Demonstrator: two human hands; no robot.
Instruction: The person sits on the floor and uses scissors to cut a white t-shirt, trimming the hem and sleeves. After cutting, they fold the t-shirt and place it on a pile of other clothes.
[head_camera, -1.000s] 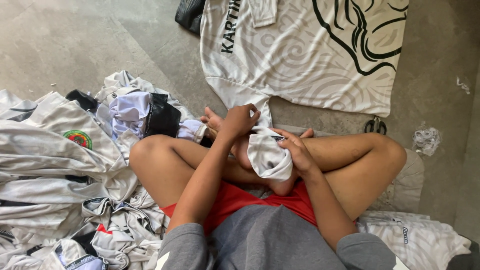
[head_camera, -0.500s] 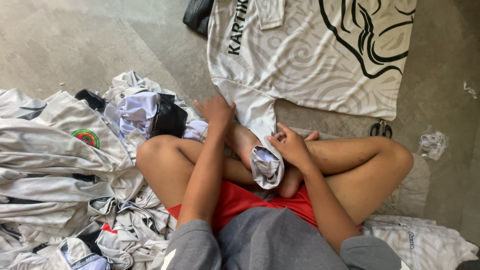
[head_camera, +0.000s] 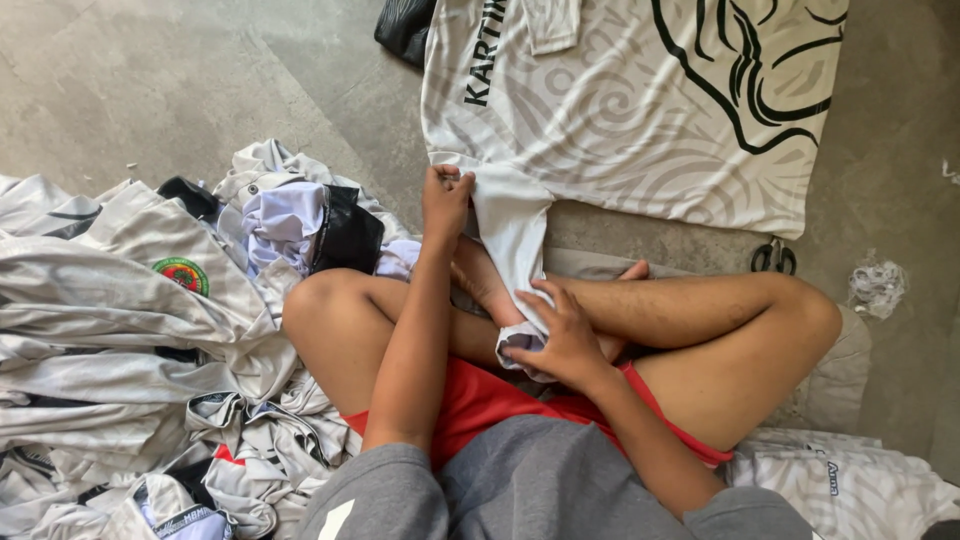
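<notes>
Left hand (head_camera: 446, 197) reaching toward twelve o'clock, fingers closed, pinching the sleeve (head_camera: 508, 235) of the white patterned shirt (head_camera: 640, 110) where it joins the body; right hand (head_camera: 562, 340) near centre, fingers curled over the sleeve's cuff end, pressing it on crossed legs; shirt spread flat on the floor (head_camera: 150, 80) at twelve to one o'clock; heap of garments (head_camera: 130, 330) at nine o'clock; scissors (head_camera: 773, 257) at three o'clock.

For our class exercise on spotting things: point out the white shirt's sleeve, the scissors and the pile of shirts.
white shirt's sleeve (head_camera: 510, 225): head view, middle of the stretched sleeve.
scissors (head_camera: 773, 257): head view, black handles on the floor.
pile of shirts (head_camera: 110, 320): head view, grey folds at left.
</notes>
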